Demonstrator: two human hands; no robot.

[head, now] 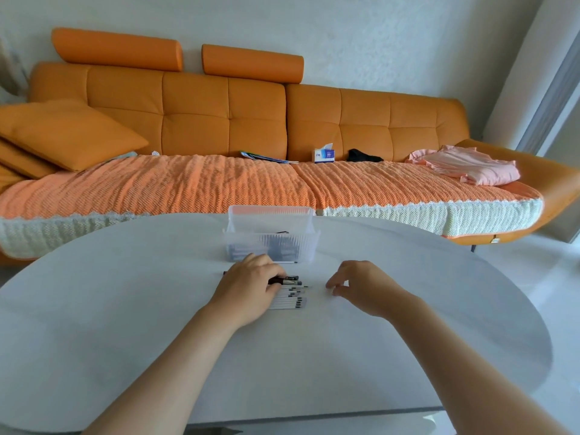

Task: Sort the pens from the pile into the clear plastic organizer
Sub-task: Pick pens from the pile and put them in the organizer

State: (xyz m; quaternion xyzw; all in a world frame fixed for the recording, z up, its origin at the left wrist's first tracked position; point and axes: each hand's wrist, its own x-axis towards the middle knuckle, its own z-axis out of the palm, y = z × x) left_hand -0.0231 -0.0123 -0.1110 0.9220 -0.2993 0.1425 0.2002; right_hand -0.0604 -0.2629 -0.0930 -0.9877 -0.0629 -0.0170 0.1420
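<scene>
A pile of white and dark pens [290, 295] lies in the middle of the white table [125, 309]. My left hand [251, 287] rests over the pile's left side, its fingers curled round a dark pen [287, 280] at the top. Just right of the pile hovers my right hand [361, 285], fingers loosely curled, holding nothing. The clear plastic organizer [271, 235] stands just beyond the pile and holds several pens. One pen [290, 262] lies along its front base.
An orange sofa [219, 114] with a knitted cover runs behind the table. On it lie cushions, a tissue box [324, 155], a black item [364, 156] and pink cloth [464, 166]. The table's curved edge drops to the floor on the right.
</scene>
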